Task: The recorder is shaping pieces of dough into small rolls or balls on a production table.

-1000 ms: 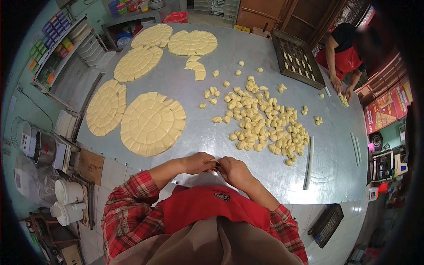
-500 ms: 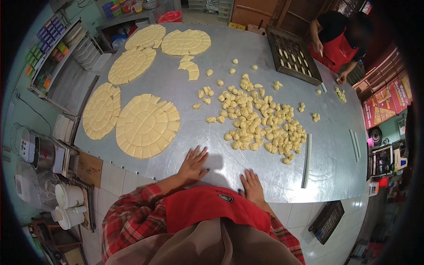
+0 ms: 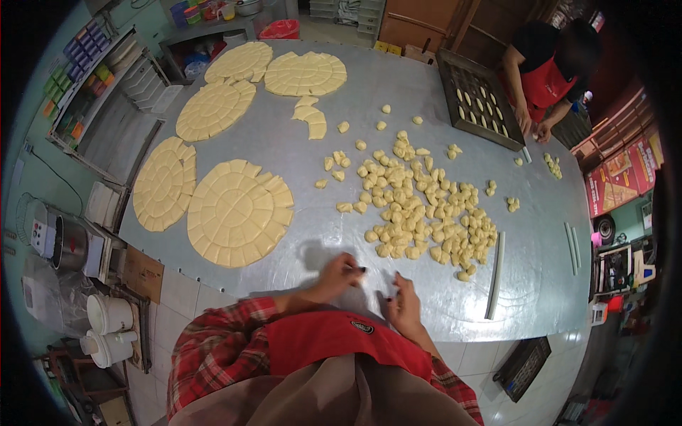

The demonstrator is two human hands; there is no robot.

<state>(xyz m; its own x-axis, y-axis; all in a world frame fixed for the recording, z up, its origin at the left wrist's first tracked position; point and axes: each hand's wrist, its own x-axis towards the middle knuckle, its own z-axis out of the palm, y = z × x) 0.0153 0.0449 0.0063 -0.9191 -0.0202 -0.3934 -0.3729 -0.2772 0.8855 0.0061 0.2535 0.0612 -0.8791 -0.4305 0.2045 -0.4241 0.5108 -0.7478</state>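
Observation:
My left hand (image 3: 339, 277) is raised a little above the near edge of the metal table (image 3: 312, 234), its fingers curled in; whether it holds anything is hidden. Beside it, my right hand (image 3: 405, 305) has its thumb and index finger apart, with nothing visible between them. Just beyond my hands lies a large heap of small yellow dough balls (image 3: 426, 206). To the left is a big flat round of dough (image 3: 240, 213), scored into many pieces. A smaller scored dough round (image 3: 165, 184) lies next to it.
More dough rounds (image 3: 305, 73) and a cut dough strip (image 3: 310, 117) lie farther back. Pale rods (image 3: 496, 277) rest at the right. A co-worker in a red apron (image 3: 547, 89) handles something by a baking tray (image 3: 479, 99) of shaped dough pieces. Another dark tray (image 3: 522, 368) sits below the table's edge.
Both hands have left their flat, spread pose on the table's near edge. My left hand has moved right, its fingers now curled. The co-worker's hands have come together.

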